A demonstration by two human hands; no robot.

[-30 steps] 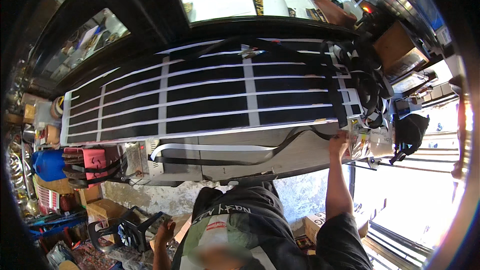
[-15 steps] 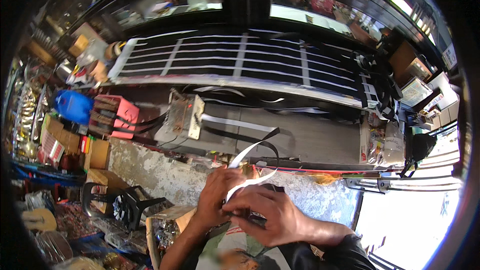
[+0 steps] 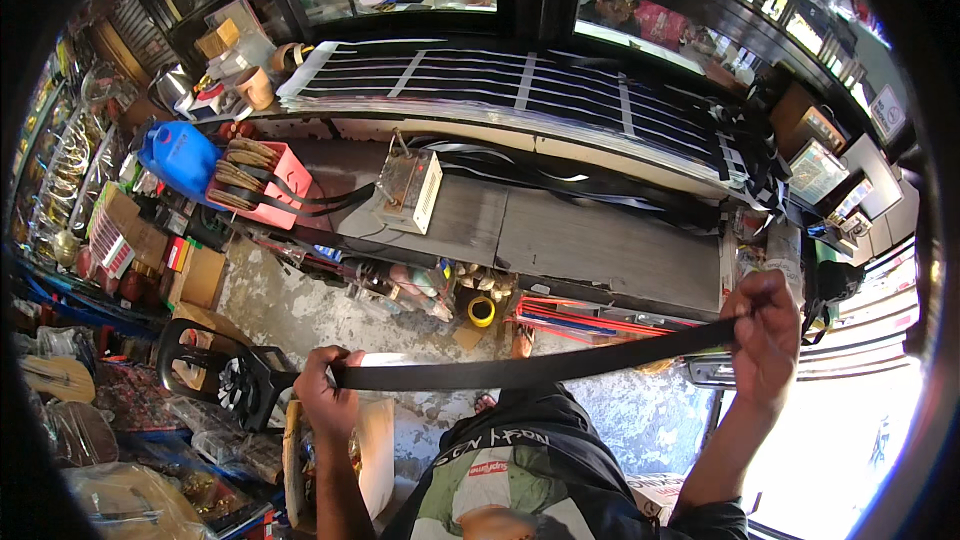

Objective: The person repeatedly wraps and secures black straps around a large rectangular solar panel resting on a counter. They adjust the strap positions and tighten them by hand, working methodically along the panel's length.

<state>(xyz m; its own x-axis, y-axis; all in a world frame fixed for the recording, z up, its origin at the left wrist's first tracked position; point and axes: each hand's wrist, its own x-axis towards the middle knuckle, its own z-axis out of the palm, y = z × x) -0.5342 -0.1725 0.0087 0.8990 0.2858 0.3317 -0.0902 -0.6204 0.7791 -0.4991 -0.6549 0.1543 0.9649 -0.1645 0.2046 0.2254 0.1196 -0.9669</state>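
Note:
A black strap (image 3: pixel 530 372) stretches nearly taut across the front of my body, its right end higher than its left. My left hand (image 3: pixel 328 392) is closed on its left end. At the other end the fingers of my right hand (image 3: pixel 762 345) pinch the strap. Beyond it, on the grey bench (image 3: pixel 600 235), stands a small cream metal machine (image 3: pixel 415 195) with an upright lever. Black straps (image 3: pixel 325 202) run to the machine from rolls (image 3: pixel 248 168) in a pink basket (image 3: pixel 292 176).
A blue jug (image 3: pixel 180 155) stands left of the basket. Black strips with pale lines cover a raised shelf (image 3: pixel 480 90) behind the bench. Below are a yellow tape roll (image 3: pixel 481 311) and orange-red rods (image 3: pixel 590 318). A black plastic chair (image 3: pixel 215 360) is at my left.
My hands have moved far apart from being close together. The loosely looped strap, showing white and black near the machine, is now drawn out between them, black side showing, away from the machine.

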